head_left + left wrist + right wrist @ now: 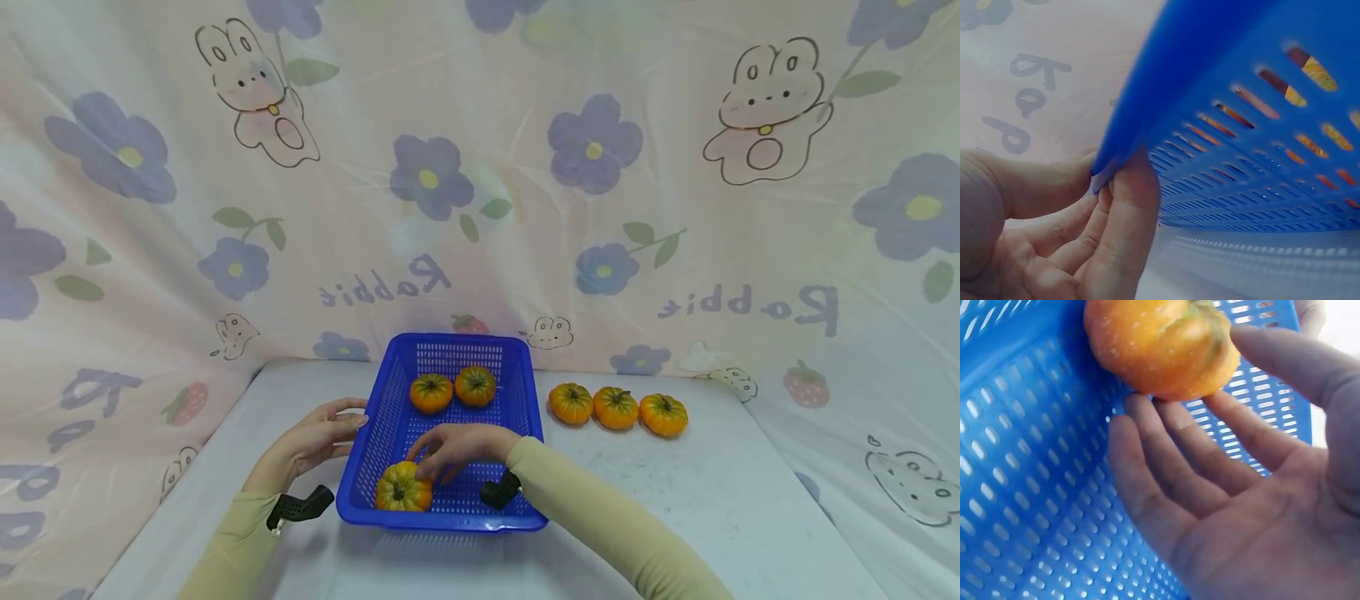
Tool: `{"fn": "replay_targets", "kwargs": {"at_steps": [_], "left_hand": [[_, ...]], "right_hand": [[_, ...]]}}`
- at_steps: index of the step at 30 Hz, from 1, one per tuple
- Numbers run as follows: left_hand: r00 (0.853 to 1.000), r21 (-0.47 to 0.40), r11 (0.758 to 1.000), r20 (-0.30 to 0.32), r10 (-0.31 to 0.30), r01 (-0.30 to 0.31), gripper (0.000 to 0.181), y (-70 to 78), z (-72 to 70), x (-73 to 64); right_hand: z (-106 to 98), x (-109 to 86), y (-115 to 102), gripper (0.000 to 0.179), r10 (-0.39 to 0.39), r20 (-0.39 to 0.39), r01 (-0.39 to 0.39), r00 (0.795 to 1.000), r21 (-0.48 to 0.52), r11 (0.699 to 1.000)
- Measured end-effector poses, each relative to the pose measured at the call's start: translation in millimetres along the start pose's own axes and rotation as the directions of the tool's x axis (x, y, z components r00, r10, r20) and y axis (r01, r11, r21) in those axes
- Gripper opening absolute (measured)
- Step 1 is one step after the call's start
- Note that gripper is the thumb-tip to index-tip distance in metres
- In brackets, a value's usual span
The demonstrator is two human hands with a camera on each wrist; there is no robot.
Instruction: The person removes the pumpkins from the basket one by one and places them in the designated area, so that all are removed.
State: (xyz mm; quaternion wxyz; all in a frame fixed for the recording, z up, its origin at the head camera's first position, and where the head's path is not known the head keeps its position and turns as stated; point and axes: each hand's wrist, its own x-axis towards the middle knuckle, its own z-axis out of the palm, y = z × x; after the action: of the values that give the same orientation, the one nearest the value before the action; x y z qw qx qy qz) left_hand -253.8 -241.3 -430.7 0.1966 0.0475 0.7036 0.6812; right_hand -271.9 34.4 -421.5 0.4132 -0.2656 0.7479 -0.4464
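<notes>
My left hand (318, 437) pinches the left rim of a blue plastic basket (442, 522) between thumb and fingers; the left wrist view shows the thumb outside and fingers (1129, 212) beneath the rim. Inside the basket's near left corner sits a small orange pumpkin (403, 492) with green-yellow streaks. My right hand (461, 444) reaches over it from the right. In the right wrist view the thumb lies at the edge of this pumpkin (1154, 350) and the loosely extended fingers (1204, 456) are at its side, not wrapped round it.
Two more small pumpkins, one left (431, 392) and one right (476, 386), sit at the basket's far end. On the white table (720, 508), right of the basket, three pumpkins (616, 408) stand in a row. A patterned curtain (510, 250) hangs behind and at both sides.
</notes>
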Motion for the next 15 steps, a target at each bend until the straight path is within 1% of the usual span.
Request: {"fn": "replay_targets", "kwargs": {"at_steps": [2, 6, 15], "left_hand": [[1.000, 0.000, 1.000, 0.005, 0.000, 0.000, 0.059, 0.0, -0.2, -0.1], [1.000, 0.004, 1.000, 0.014, 0.006, -0.006, 0.059, -0.3, -1.1, -0.4], [1.000, 0.003, 1.000, 0.007, -0.002, 0.002, 0.057, -0.8, -1.0, 0.2]], "right_hand": [[0.5, 0.8, 0.3, 0.031, -0.004, 0.014, 0.005, 1.000, -0.015, 1.000], [1.8, 1.9, -0.2, 0.032, -0.003, 0.013, 0.003, 1.000, -0.019, 1.000], [3.1, 3.4, -1.7, 0.030, 0.003, 0.016, -0.002, 1.000, -0.008, 1.000]]}}
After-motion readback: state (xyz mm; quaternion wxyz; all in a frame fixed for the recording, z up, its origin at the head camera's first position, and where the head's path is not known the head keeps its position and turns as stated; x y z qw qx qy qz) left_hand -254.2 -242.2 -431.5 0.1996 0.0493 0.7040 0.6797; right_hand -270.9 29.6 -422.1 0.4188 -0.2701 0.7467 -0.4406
